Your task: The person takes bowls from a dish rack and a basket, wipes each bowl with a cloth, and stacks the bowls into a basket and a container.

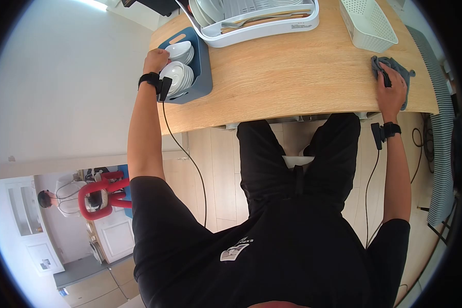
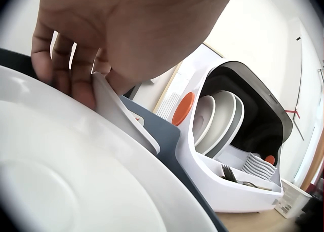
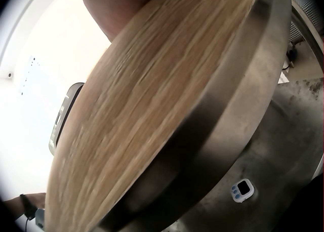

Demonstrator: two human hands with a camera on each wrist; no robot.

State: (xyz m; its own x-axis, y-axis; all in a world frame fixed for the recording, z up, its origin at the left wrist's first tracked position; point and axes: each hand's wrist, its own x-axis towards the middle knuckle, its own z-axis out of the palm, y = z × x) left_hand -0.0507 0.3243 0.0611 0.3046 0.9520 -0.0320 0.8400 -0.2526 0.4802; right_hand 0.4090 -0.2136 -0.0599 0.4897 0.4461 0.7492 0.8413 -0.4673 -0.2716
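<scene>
At the left of the head view, my left hand point(image 1: 156, 61) reaches into a blue-grey basket point(image 1: 204, 72) holding stacked white bowls point(image 1: 174, 76). In the left wrist view, the fingers of my left hand point(image 2: 83, 55) pinch the rim of a white bowl point(image 2: 119, 113), tilted beside a larger white dish surface point(image 2: 76, 181). My right hand point(image 1: 391, 93) is on a crumpled grey cloth point(image 1: 399, 69) near the table's right edge, with a fold between thumb and fingers. Only part of my right hand point(image 3: 119, 7) shows in the right wrist view; its fingers are hidden.
A white dish rack point(image 1: 264, 31) with plates, small bowls and cutlery stands at the back of the wooden table point(image 1: 287, 77). Behind the cloth is a white perforated basket point(image 1: 372, 28). A person point(image 1: 64, 195) and red-framed furniture point(image 1: 95, 197) are at the lower left.
</scene>
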